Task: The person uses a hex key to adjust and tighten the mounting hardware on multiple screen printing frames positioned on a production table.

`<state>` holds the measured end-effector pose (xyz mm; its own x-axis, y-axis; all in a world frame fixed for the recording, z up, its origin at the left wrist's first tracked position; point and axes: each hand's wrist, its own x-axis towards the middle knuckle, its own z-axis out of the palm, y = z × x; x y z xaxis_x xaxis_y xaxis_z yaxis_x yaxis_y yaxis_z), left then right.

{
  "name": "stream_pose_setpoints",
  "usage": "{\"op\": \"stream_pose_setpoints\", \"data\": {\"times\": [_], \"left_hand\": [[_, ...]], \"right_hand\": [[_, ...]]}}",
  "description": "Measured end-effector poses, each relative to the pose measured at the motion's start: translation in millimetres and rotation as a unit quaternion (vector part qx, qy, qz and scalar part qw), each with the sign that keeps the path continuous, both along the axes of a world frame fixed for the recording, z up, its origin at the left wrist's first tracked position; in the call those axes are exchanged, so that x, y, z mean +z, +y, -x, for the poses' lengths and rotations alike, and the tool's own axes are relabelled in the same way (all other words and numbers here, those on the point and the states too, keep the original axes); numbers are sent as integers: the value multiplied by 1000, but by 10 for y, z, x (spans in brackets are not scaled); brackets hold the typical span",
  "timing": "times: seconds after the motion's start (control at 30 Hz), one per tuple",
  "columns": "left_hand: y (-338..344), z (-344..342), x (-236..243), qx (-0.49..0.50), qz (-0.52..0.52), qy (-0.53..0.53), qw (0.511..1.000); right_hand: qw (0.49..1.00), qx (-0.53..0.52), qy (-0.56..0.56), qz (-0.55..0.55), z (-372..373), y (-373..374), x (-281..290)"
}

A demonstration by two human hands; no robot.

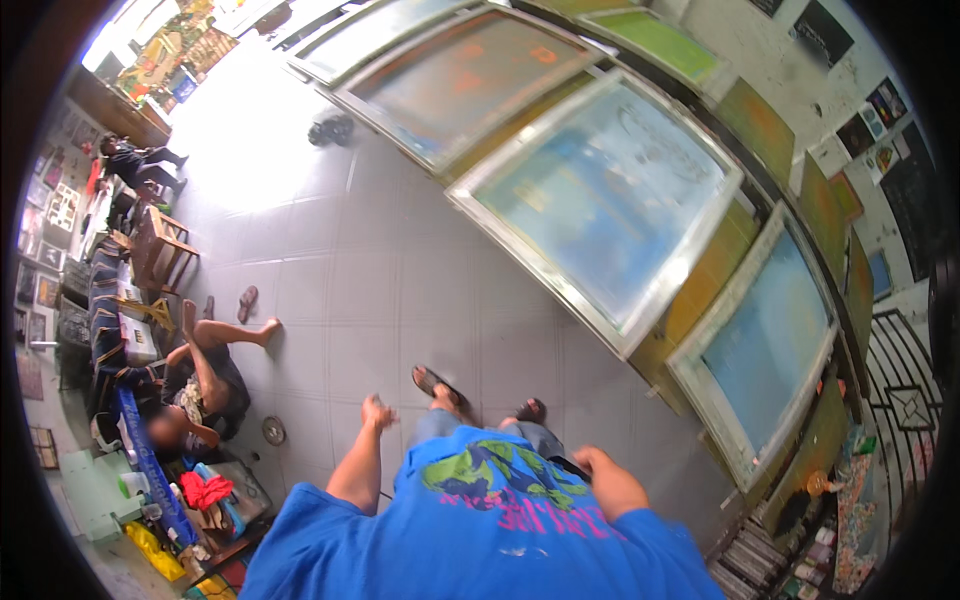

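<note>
The big printing frames (600, 190) are leaning in a row by the wall, just right of the person. The person is walking on the tiled floor (380, 280). Both hands are holding nothing: the left hand (377, 411) is curling loosely, and the right hand (592, 462) is hanging half closed by the hip. Small, careful steps should keep the feet away from the frames.

Open tiled floor (400, 280) lay ahead of both hands; framed printing screens (600, 190) walled the right side, a seated person (200, 380) and clutter blocked the left.
</note>
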<state>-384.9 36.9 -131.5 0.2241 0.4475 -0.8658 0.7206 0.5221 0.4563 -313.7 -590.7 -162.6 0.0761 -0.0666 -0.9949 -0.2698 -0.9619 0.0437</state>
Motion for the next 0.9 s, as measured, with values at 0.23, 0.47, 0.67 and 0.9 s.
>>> {"op": "stream_pose_setpoints", "data": {"times": [0.23,0.47,0.67,0.9], "left_hand": [[1940,-245,839,44,-171,-64,982],[2851,-1481,2123,-10,-248,-222,943],[2637,-2699,3369,-90,-480,-349,799],[3185,-3261,3440,-107,-504,-336,788]], "right_hand": [[966,13,-259,10,-435,330,1342],[877,52,-428,-213,-2388,2978,2687],[714,-49,-583,-385,-3244,5254,4170],[800,-65,-335,-493,-4227,6670,4135]]}}
